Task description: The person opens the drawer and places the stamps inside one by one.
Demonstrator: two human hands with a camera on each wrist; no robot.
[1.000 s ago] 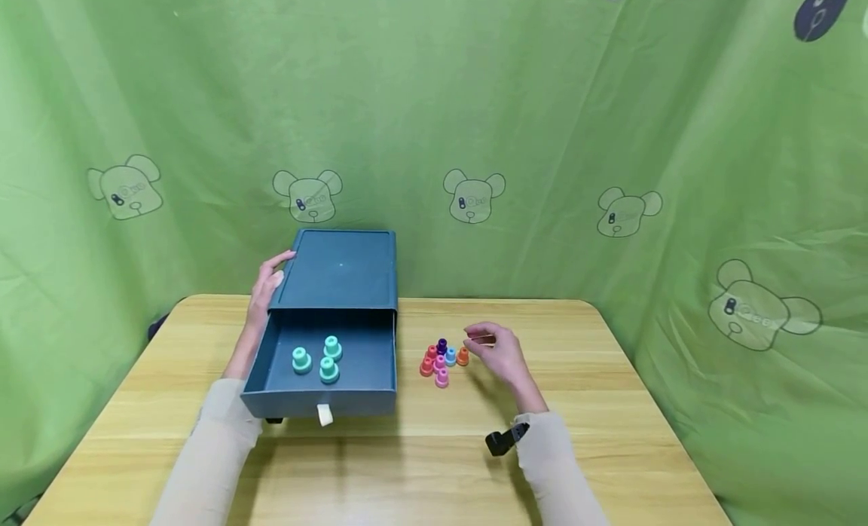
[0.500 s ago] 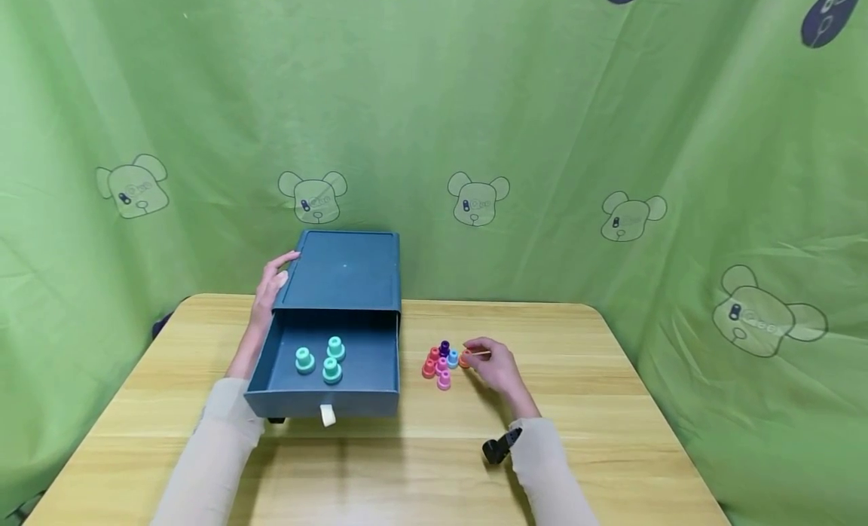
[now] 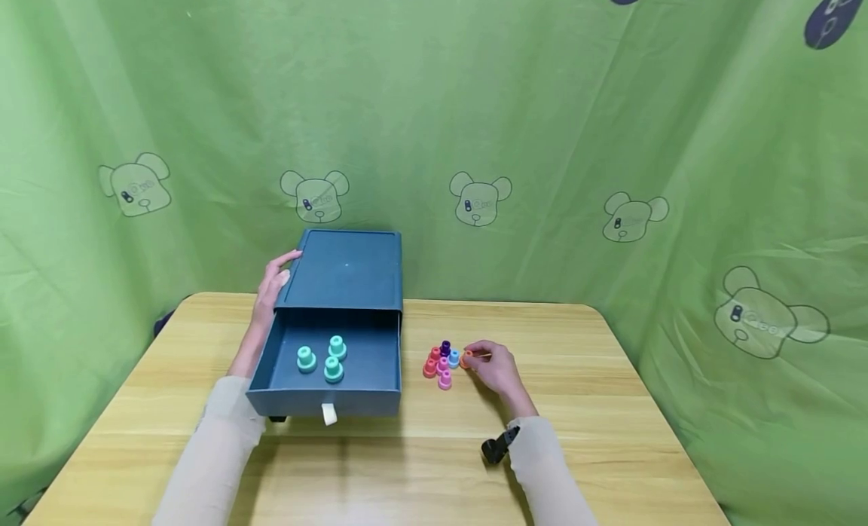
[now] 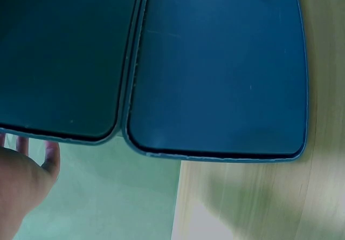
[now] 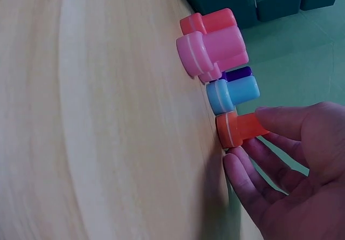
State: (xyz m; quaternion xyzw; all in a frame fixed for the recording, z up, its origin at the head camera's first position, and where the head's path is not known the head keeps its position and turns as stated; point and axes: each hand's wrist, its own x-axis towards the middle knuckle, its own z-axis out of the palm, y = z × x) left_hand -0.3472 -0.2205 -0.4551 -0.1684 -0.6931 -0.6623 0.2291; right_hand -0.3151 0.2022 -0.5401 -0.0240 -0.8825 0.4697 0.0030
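My right hand (image 3: 498,369) is at the right end of a small cluster on the table. Thumb and fingers pinch the narrow end of an orange peg (image 5: 230,129) with a wide round base, which stands upright. Next to it stand a light blue peg (image 5: 220,95), pink pegs (image 5: 195,54), a dark purple peg (image 3: 445,347) and red pegs (image 3: 430,368). My left hand (image 3: 267,291) rests against the left side of a dark blue drawer box (image 3: 349,270), fingertips at its top edge. Its drawer (image 3: 319,402) is pulled out, with three mint-green pegs (image 3: 333,370) inside.
A white pull tab (image 3: 329,414) hangs from the drawer front. The wooden table (image 3: 542,473) extends right of the pegs and in front of the drawer. A green curtain (image 3: 434,134) surrounds the back and sides.
My right hand has come down slightly and its fingers have closed on the orange peg. The left hand stays at the box; the whole head view has shifted a little.
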